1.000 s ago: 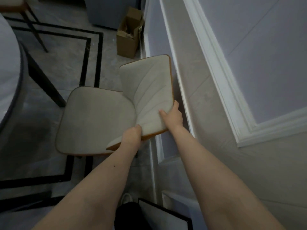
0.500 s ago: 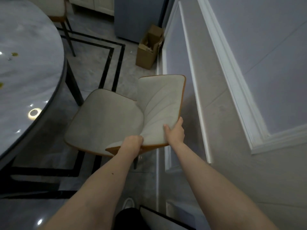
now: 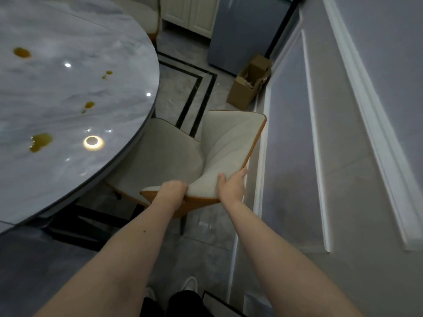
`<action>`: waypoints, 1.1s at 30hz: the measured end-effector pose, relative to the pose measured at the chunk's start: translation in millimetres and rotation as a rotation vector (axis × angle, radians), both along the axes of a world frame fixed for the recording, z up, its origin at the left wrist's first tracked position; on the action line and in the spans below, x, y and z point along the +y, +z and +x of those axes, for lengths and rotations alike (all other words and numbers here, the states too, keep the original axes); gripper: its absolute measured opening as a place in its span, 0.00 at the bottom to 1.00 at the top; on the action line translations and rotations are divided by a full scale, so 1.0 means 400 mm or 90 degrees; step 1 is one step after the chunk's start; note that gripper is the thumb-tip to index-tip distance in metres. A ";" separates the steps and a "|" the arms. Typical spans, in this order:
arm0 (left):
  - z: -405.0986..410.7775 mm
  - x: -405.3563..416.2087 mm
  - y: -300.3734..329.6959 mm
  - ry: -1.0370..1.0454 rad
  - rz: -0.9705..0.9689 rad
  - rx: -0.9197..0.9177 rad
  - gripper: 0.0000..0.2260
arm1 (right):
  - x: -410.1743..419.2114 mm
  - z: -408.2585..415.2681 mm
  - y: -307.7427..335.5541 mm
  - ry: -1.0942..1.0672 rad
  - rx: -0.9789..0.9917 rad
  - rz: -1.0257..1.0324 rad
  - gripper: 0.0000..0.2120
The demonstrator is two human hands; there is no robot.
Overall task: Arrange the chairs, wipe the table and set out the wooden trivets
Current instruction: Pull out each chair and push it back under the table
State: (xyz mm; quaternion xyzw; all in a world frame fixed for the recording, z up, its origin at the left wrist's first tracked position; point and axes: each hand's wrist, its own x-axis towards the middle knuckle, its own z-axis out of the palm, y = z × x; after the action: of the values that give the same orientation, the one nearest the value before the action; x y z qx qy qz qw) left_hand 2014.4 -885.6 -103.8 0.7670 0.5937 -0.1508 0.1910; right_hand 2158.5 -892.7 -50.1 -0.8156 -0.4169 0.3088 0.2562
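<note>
Left hand [image 3: 172,191]: arm outstretched, grip closed over top edge of chair [image 3: 229,143] backrest. Right hand [image 3: 231,185]: clasps the same edge, thumb on cushion. Seat front hidden under marble desk [image 3: 68,99], brown-stained. Half a second ago, seat was clear of it.

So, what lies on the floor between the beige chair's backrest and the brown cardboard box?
Head view: only bare grey floor between beige chair's backrest and brown cardboard box.
</note>
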 end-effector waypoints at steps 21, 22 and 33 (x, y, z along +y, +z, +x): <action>-0.088 0.093 0.082 0.131 -0.167 0.030 0.19 | 0.121 -0.058 -0.005 0.169 0.138 -0.044 0.38; -0.086 0.105 0.083 0.130 -0.187 0.033 0.19 | 0.125 -0.049 -0.003 0.187 0.152 -0.054 0.38; 0.200 0.392 0.248 0.236 -0.020 -0.155 0.17 | 0.368 0.223 0.087 0.289 0.102 -0.055 0.27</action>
State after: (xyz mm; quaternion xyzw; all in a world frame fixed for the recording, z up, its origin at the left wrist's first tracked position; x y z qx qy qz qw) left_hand 2094.4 -729.0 -4.5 0.6544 0.6944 -0.0286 0.2979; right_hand 2247.7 -745.4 -15.2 -0.6840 -0.5543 0.4397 0.1778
